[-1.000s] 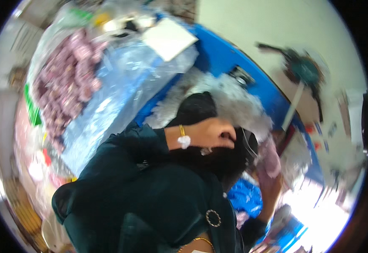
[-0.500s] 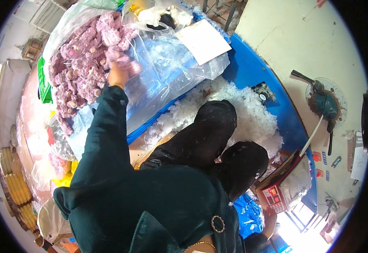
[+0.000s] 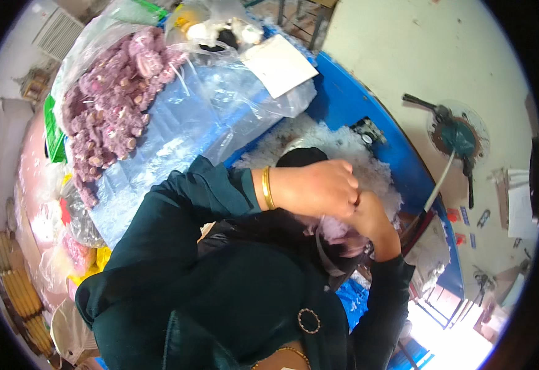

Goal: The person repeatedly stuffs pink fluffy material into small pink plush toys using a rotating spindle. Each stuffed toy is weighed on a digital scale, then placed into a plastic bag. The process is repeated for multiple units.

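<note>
Left hand [image 3: 319, 185] and right hand [image 3: 373, 217] curled together, grasp indeterminable, over a seemingly unfinished mauve plush piece [image 3: 336, 230]; plush heap [image 3: 112, 95] lay apart.

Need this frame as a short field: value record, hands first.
left hand: fingers curled, meeting right hand; grip contents hidden
right hand: close against left; grip contents hidden
nearest: mauve plush piece, just below both hands
beyond hands: loose white stuffing
upper left: pile of mauve plush pieces
top: white card on clear plastic sheeting

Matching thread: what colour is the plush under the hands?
The plush is pale pinkish-lilac; best view: head.
</note>
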A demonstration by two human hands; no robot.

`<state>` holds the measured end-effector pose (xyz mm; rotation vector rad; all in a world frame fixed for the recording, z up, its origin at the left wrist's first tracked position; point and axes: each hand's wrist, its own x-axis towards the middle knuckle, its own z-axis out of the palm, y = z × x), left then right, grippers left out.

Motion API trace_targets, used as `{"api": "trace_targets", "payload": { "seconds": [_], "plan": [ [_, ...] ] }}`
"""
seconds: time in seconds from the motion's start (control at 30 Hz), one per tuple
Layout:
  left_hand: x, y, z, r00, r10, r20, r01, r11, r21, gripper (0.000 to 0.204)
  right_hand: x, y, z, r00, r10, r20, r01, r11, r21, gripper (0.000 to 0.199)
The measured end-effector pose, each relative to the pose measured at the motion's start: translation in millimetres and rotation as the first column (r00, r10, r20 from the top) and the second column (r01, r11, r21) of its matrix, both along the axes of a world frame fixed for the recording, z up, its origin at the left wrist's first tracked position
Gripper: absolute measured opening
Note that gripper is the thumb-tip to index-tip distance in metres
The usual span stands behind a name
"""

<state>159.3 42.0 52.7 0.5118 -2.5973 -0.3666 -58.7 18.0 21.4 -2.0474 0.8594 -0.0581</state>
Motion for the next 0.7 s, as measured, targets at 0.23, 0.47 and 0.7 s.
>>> {"api": "trace_targets", "payload": {
  "seconds": [0.23,0.47,0.7],
  "plan": [
    [-8,-35,-62,0.544,0.741,-0.394,0.251,0.304,0.919,0.028,-50,14,7,0.529,-0.705,0.473,0.562,0.708,0.428,0.018],
    [-85,-10,-44,0.779,0.559,-0.283,0.299,0.065,0.952,0.039,-52,30,24,0.674,-0.424,0.605,0.664,0.707,-0.245,0.037],
    [-105,-13,-30,0.788,0.38,-0.484,0.405,0.272,0.873,0.036,-93,38,44,0.537,-0.741,0.403,0.592,0.671,0.446,0.022]
  ]
}}
